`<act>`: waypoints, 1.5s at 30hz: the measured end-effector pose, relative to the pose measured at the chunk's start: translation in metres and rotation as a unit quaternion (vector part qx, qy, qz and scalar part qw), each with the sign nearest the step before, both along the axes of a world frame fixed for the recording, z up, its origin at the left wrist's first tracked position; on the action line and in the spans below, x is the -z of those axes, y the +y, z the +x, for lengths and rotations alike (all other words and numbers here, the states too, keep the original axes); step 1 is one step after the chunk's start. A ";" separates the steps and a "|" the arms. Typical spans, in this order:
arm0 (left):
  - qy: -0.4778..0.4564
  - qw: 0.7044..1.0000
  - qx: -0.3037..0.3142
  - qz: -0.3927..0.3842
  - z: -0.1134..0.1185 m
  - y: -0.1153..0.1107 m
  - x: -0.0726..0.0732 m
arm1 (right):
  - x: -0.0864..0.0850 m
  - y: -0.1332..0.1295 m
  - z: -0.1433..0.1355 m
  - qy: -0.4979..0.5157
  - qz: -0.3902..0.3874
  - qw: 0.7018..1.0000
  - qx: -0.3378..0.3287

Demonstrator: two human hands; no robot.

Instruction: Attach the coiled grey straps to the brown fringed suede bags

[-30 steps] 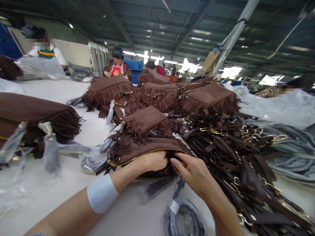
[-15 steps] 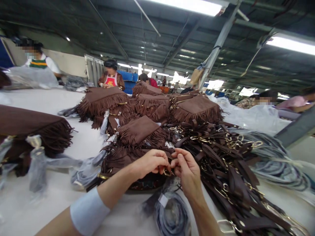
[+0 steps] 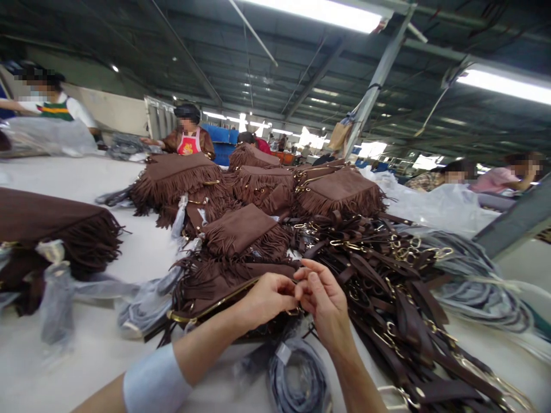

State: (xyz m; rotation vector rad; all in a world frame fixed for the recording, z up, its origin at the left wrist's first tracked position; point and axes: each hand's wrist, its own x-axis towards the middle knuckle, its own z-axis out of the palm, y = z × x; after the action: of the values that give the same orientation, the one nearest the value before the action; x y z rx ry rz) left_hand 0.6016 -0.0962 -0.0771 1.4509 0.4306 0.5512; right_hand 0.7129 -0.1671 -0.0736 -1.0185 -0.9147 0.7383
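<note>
Our left hand point(image 3: 264, 298) and right hand point(image 3: 321, 298), fingertips pinched together on gold hardware at the fringed brown bag point(image 3: 224, 281) beneath them. Strap pile point(image 3: 387, 287) right; further bags point(image 3: 253, 183) beyond. We keep the pinch tight, bag flat.

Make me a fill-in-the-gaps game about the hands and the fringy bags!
1. Both hands, left hand and right hand, meet at the edge of a ____ fringed bag.
2. The strap pile lies on the person's ____ side.
3. The left forearm wears a pale blue ____.

Missing words: brown; right; wristband
</note>
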 end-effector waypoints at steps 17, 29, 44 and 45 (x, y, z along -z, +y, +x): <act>0.020 0.997 -0.072 0.010 0.000 0.001 -0.002 | -0.017 -0.011 0.038 0.060 -0.059 0.996 0.039; -0.032 0.999 -0.021 0.013 0.001 -0.002 0.003 | -0.015 -0.009 0.002 0.005 -0.020 0.999 0.027; -0.065 0.993 -0.091 0.026 -0.005 0.000 -0.013 | -0.009 -0.007 0.033 -0.057 -0.074 0.995 -0.018; -0.060 0.994 -0.091 0.028 -0.005 0.001 -0.013 | -0.008 -0.006 0.032 -0.044 -0.081 0.996 -0.018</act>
State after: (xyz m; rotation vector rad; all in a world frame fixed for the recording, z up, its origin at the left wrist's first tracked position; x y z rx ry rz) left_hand 0.5969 -0.0956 -0.0643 1.4311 0.4581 0.7988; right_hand 0.7453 -0.1735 -0.0658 -1.1865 -0.9624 0.8127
